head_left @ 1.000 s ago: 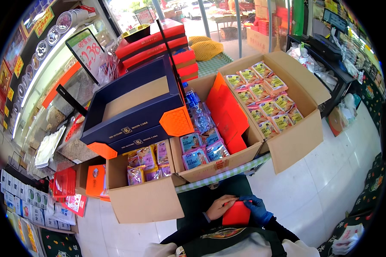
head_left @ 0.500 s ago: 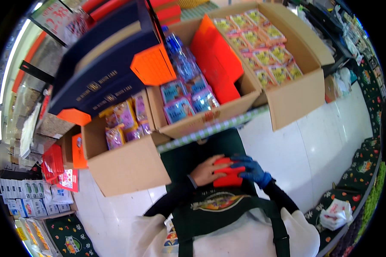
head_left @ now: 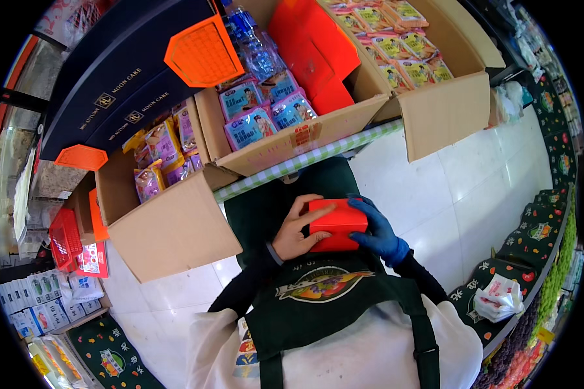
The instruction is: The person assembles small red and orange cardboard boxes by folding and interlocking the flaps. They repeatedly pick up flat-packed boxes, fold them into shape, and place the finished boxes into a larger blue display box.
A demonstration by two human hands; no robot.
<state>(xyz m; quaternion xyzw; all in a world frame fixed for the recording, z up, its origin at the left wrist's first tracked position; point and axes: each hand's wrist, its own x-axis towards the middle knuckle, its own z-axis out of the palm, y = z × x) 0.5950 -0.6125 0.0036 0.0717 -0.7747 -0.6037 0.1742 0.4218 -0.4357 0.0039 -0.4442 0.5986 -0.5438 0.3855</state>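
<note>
A small red box [head_left: 338, 225] rests over my lap, above the green apron, held between both hands. My bare left hand [head_left: 297, 232] wraps its left side, with the fingers over the top and the thumb at the near face. On the box's right side is my right hand [head_left: 381, 235], in a blue glove, its fingers curled over the far edge and its thumb on the near face. The box looks closed; what it holds is hidden.
Ahead, open cartons on a green checked cloth [head_left: 318, 154] hold blue packets [head_left: 251, 128], purple and yellow packets [head_left: 164, 144] and pink-yellow packets [head_left: 390, 47]. Orange-red card [head_left: 318, 55] stands in the middle carton. A navy box [head_left: 130, 71] leans over the left one. White bags [head_left: 499, 298] lie right.
The red box now shows more fully between my hands, its near face in sight. My hands appear higher in the picture, and the cartons have shifted up and left with the view.
</note>
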